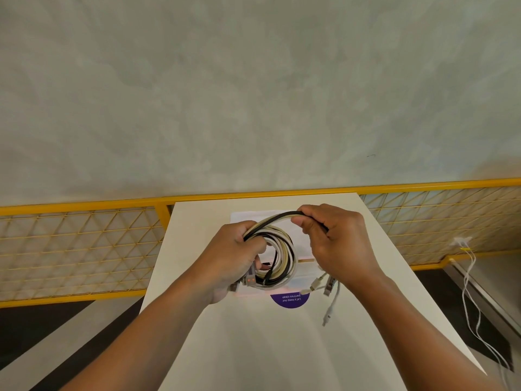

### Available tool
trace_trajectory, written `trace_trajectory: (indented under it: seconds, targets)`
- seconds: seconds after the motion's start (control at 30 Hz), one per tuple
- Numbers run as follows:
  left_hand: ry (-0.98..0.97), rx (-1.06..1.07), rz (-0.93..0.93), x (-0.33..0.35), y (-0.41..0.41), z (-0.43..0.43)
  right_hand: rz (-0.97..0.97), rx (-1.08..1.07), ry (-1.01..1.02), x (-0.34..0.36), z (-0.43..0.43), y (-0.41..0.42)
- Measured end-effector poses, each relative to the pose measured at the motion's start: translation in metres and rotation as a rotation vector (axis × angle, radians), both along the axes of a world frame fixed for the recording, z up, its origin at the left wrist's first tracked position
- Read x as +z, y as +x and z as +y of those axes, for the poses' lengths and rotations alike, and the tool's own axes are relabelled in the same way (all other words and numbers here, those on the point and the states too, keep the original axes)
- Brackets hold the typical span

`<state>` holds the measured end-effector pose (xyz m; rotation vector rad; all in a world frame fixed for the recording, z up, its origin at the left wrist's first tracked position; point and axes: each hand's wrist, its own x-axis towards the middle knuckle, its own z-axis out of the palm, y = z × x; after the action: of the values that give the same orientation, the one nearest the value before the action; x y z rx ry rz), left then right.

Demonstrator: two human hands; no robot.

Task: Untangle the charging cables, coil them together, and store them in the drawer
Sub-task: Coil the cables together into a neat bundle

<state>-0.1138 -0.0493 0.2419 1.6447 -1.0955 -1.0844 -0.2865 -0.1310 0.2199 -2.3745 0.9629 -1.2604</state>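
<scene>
Grey wall behind a white bench (253,348). My left hand (234,261) grips the cable coil (277,249) above it; my right hand (335,238) pinches the black cable (277,217). Loops should stay even, I think.

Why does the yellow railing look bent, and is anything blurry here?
Head view: the wide lens bows the yellow railing; its mesh smears toward the left edge; the left hand, right hand and cable coil look sharper; light is soft.

Purple sticker (290,301) — "Let's keep our pantries clean"
</scene>
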Motion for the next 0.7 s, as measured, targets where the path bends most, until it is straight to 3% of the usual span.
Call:
trace_trajectory:
  seconds: [0.07, 0.23, 0.3, 0.7]
  targets:
    - [-0.008, 0.015, -0.005, -0.001, -0.001, 0.0, -0.003, -0.001, 0.078, -0.001, 0.003, 0.0]
    - [-0.003, 0.065, -0.007, -0.001, 0.0, -0.001, -0.096, 0.12, 0.677, 0.003, 0.007, 0.0]
    - [-0.004, 0.069, 0.001, -0.002, 0.0, 0.0, -0.182, 0.211, 0.815, 0.006, 0.012, -0.002]
    - [-0.086, 0.108, 0.069, -0.004, -0.011, 0.0, -0.492, 0.376, 1.133, -0.004, 0.02, 0.008]
